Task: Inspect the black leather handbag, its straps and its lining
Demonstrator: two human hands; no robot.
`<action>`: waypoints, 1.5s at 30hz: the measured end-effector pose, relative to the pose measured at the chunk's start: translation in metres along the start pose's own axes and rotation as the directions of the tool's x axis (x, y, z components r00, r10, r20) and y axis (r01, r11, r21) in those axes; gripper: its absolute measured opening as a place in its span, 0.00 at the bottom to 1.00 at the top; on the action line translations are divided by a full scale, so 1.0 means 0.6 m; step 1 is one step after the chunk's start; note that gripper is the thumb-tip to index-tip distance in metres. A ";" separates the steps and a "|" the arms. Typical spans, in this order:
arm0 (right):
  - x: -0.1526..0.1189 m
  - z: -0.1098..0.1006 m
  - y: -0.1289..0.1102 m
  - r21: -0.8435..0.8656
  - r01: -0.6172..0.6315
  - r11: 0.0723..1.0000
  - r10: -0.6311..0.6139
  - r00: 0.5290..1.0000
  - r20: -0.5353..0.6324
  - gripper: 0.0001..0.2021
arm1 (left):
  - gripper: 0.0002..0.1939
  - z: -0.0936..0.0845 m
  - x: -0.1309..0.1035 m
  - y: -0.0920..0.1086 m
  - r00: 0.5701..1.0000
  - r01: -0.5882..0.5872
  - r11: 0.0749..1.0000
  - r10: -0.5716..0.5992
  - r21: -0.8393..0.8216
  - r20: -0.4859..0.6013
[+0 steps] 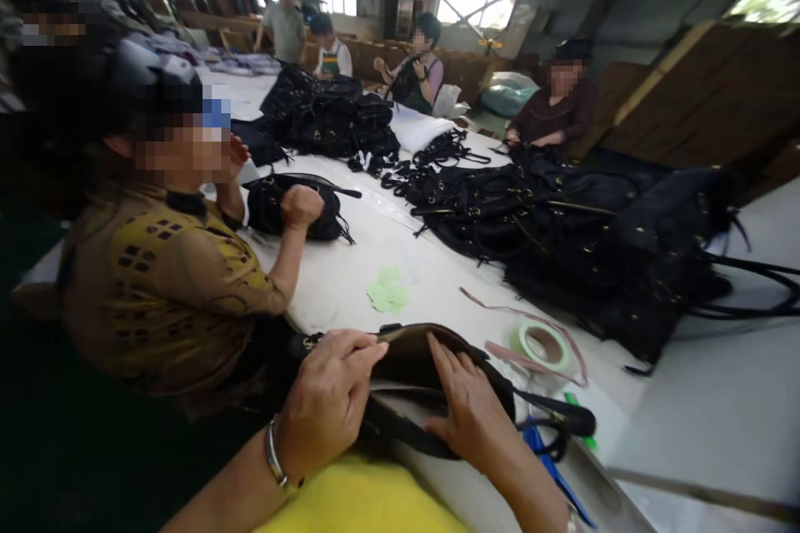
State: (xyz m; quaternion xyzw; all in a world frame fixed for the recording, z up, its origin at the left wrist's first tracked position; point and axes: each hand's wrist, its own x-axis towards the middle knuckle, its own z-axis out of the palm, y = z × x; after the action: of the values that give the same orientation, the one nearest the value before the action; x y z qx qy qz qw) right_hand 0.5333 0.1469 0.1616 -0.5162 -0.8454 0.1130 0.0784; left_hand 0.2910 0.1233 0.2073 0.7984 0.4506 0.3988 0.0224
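The left hand [328, 404] pinched the upper rim of a black handbag [412, 387] between thumb and curled fingers, holding its mouth open. The right hand [468, 412] lay just beside it with fingers spread flat on the bag's far side, pressing rather than gripping. The bag sat at the near edge of the white table [350, 275], against the person's body.

To do this well, I judged the pinch should stay on the rim's seam while the flat hand steadied the panel, so the opening would not collapse.

Beyond the right hand lay a roll of tape [545, 346] with a loose tail, and green paper scraps [388, 291] farther out. A heap of black bags [581, 241] crowded the far right; 1 co-worker's arm [284, 254] reached in from the left. Open room remained between the scraps and the grip.
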 end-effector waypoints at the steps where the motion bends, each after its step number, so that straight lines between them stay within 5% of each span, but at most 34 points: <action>1: 0.000 -0.005 -0.005 0.013 -0.023 1.000 0.023 1.000 0.015 0.59 | 0.16 0.010 0.004 0.012 0.995 -0.035 0.998 0.039 -0.049 0.092; 3: -0.002 -0.007 -0.009 0.042 -0.046 0.998 0.045 0.999 0.024 0.61 | 0.15 0.034 0.005 0.027 0.953 -0.013 0.999 0.026 -0.045 0.302; 6: -0.013 -0.001 -0.002 0.099 -0.048 0.994 0.045 0.999 0.026 0.63 | 0.15 0.058 -0.006 0.026 0.814 0.065 0.993 -0.109 0.097 0.570; 9: -0.018 0.001 0.009 0.166 -0.060 0.984 0.058 0.998 0.016 0.61 | 0.12 0.059 -0.017 0.014 0.698 0.042 0.996 -0.082 0.074 0.712; 11: -0.015 -0.005 0.014 0.181 -0.077 0.980 0.076 0.997 0.014 0.58 | 0.10 0.053 -0.021 0.008 0.660 0.016 1.000 -0.009 -0.002 0.751; 17: 0.011 -0.027 0.019 0.036 -0.049 0.998 0.048 0.999 0.012 0.37 | 0.08 0.042 -0.031 0.007 0.704 -0.097 0.991 0.131 -0.089 0.698; 27: 0.039 -0.043 0.048 0.230 -0.090 0.969 0.135 0.973 -0.188 0.16 | 0.12 0.038 -0.015 -0.012 0.737 -0.087 0.994 0.104 -0.060 0.668; 29: 0.044 -0.051 0.050 0.212 -0.104 0.972 0.147 0.969 -0.198 0.16 | 0.14 0.036 -0.001 -0.020 0.783 -0.073 0.993 0.116 -0.096 0.611; 32: 0.040 -0.061 0.032 0.178 -0.139 0.974 0.165 0.977 -0.137 0.11 | 0.10 0.039 0.032 -0.037 0.918 -0.033 0.994 0.072 -0.108 0.389; 34: 0.030 -0.062 0.008 0.190 -0.107 0.976 0.126 0.988 -0.093 0.08 | 0.09 0.050 0.062 -0.048 0.961 -0.021 0.999 0.033 -0.046 0.276; 39: 0.014 -0.036 -0.038 0.084 0.003 0.996 0.002 0.998 -0.055 0.25 | 0.29 0.108 0.152 -0.061 0.905 -0.072 0.982 -0.009 0.173 0.425; 45: 0.024 -0.012 -0.031 -0.092 -0.011 0.996 0.004 0.998 -0.069 0.15 | 0.29 0.168 0.214 -0.067 0.803 -0.093 0.938 -0.127 0.333 0.582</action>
State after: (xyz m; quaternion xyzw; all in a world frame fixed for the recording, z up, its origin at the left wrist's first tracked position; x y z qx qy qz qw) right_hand 0.5123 0.1524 0.1738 -0.5260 -0.8446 0.0561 0.0831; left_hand 0.3644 0.2744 0.2016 0.8699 0.4907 0.0429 0.0259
